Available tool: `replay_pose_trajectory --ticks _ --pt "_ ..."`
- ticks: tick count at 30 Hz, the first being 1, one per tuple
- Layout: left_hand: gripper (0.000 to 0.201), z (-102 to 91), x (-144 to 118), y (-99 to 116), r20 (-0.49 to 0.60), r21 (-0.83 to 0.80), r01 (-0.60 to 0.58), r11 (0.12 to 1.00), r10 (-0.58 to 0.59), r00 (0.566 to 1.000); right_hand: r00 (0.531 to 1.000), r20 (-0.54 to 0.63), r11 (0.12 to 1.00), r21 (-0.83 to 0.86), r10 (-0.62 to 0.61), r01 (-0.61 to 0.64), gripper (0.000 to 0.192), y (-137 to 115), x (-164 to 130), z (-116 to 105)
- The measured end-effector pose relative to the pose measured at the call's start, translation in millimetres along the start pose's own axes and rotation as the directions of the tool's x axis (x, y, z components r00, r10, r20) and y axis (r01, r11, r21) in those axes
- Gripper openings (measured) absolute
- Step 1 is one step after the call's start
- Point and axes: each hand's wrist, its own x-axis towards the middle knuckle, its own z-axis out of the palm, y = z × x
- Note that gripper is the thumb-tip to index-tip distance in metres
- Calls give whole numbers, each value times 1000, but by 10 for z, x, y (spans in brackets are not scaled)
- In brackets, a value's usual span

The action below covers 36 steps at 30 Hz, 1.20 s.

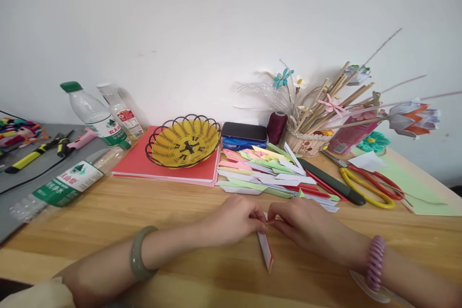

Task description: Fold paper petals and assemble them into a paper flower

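My left hand [235, 220] and my right hand [302, 225] meet at the middle of the wooden table [151, 211]. Together they pinch the top end of a narrow folded paper strip [266, 249], white with a red edge, which lies on the table and points towards me. Fingertips of both hands touch at its far end. A green bangle is on my left wrist, a pink coil band on my right. Just behind the hands lies a pile of folded coloured paper pieces [269, 171].
A yellow wire basket [184, 142] sits on a red book [139, 161]. Water bottles [96, 115] stand and lie at left. At right are yellow and red scissors [368, 185], a black knife [332, 180], a cup of sticks and paper flowers [325, 115], a thread spool [276, 126].
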Motion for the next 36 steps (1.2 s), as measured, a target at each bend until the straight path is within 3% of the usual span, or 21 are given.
replay_pose_trajectory --ticks 6,10,14,18,21,25,36 --pt "21 54 -1 25 -97 -51 108 993 -112 989 999 26 990 -140 -26 29 26 -53 -209 -171" --pt "11 50 -30 74 -100 -3 73 997 -73 992 1000 14 1000 -30 -3 4 24 -194 -218 -240" --pt "16 45 -77 119 -94 13 12 1000 -11 996 1000 -15 991 132 -22 24 22 -337 -102 -247" --pt "18 51 -106 127 -86 -4 -14 1000 13 996 996 -63 969 237 -61 74 20 -290 -30 -257" --pt "14 79 -89 78 -107 -48 -10 999 5 994 990 -142 983 178 -26 51 23 -151 -26 -201" --pt "12 134 -44 -31 -98 -160 -29 987 14 995 995 -94 996 83 -36 44 17 -44 -23 -28" --pt "11 93 -68 -12 -76 -263 -29 964 10 997 992 -118 995 92 53 -43 13 -114 -92 121"
